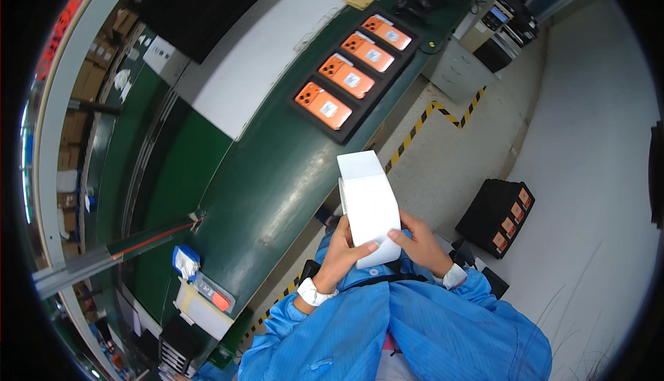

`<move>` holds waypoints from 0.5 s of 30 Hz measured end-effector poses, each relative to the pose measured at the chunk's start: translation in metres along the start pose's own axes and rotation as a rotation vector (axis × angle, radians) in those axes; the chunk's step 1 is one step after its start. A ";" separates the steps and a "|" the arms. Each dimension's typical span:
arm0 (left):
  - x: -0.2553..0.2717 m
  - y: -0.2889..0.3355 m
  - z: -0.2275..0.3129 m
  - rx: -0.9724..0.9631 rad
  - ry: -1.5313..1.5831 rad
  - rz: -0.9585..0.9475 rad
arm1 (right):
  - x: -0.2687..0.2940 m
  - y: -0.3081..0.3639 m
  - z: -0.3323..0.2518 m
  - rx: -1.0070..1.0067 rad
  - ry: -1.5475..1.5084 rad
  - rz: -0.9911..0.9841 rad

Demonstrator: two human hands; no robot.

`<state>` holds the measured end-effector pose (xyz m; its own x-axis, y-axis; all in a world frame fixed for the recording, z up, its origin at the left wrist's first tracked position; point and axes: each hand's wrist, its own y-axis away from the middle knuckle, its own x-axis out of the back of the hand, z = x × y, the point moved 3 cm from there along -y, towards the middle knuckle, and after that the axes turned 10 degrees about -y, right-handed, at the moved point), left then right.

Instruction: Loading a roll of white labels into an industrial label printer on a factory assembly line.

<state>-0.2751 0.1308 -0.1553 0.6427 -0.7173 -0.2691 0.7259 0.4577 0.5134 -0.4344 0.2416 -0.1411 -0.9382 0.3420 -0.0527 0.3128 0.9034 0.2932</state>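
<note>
In front of my body I hold a wide white label roll (372, 208), its flat loose end pointing away from me. My left hand (339, 253) grips its left side, with the thumb laid across the near part. On the right side my right hand (423, 248) holds it too, its thumb pressing on the white surface. The roll's core is mostly hidden. Beyond it, on the green table (277, 194), lies a black tray (341, 136) with several orange phones (324, 105) in a row, each with a white label on its back.
A white board (242, 63) and a black panel (200, 7) lie at the far left. A blue-and-white packet (185, 262) and a grey-and-orange tool (216, 295) are at the near left. Right of me, a black stack (492, 208) with orange phones stands on the floor. A grey cabinet (460, 70) stands beyond.
</note>
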 end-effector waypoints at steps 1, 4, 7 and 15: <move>-0.013 -0.007 0.003 -0.003 -0.075 -0.042 | 0.015 0.003 0.004 -0.042 -0.033 0.020; -0.049 -0.030 0.006 0.056 -0.087 -0.095 | 0.052 0.012 -0.001 -0.070 -0.081 0.098; -0.089 -0.054 0.018 0.081 -0.008 -0.137 | 0.091 0.025 0.014 -0.060 -0.154 0.179; -0.167 -0.133 0.059 0.130 -0.594 -0.671 | 0.242 0.065 -0.090 0.356 0.489 0.359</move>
<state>-0.4933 0.1586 -0.1304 -0.1645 -0.9814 -0.0986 0.8458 -0.1918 0.4977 -0.6539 0.3599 -0.0485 -0.7007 0.5547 0.4486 0.5664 0.8149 -0.1229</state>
